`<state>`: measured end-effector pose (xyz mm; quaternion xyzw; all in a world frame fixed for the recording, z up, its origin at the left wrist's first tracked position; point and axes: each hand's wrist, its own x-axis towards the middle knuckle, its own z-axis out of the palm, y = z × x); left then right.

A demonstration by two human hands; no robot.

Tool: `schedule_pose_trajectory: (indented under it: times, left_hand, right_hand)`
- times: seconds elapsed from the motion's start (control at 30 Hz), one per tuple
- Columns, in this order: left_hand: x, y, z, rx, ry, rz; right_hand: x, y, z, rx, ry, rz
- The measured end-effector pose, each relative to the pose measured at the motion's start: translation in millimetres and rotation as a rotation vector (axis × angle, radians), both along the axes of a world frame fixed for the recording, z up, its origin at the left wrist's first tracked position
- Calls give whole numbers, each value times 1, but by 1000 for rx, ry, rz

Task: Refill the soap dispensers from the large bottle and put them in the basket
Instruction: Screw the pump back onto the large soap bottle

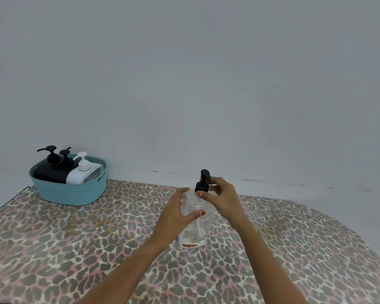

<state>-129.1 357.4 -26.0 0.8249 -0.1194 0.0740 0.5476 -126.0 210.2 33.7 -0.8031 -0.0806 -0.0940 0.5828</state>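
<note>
While the clear dispenser stands mid-bench | body wrapped by left hand fingers | black pump pinched by right hand | risk: tipping or spill if pump is twisted hard | basket well apart, far left

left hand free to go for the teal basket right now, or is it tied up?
Probably not right away. The left hand is wrapped around the clear bottle, steadying it while the right hand works the black pump. The path across the table to the basket looks unobstructed once it lets go.
</note>
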Motion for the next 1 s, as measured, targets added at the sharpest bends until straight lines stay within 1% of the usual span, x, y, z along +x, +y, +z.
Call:
schedule_pose_trajectory:
  times: [0.13,0.2,0.33,0.57,0.67,0.83,0.9,1.0]
  left_hand:
    - [0,0,1,-17,1,-1]
    - [1,0,2,-14,4,-1]
    - [-1,-1,1,9,-4,-3]
    - [-2,-3,-1,16,-27,31]
    - [-3,-3,2,24,-23,25]
    - [-5,5,-3,9,20,-11]
    - [-8,8,-13,9,80,-18]
    - [-9,9,-28,3,107,-14]
  right_hand:
    - [1,14,-5,-78,-74,-142]
    - [1,14,-2,-99,-79,-146]
    - [1,4,0,-120,-26,-60]
    - [-3,10,-1,-100,-83,-162]
    - [-4,6,-8,-64,-12,-104]
    - [-14,-15,-46,82,168,31]
    - [-17,-16,-62,63,199,47]
    - [-15,-12,-79,-50,187,-8]
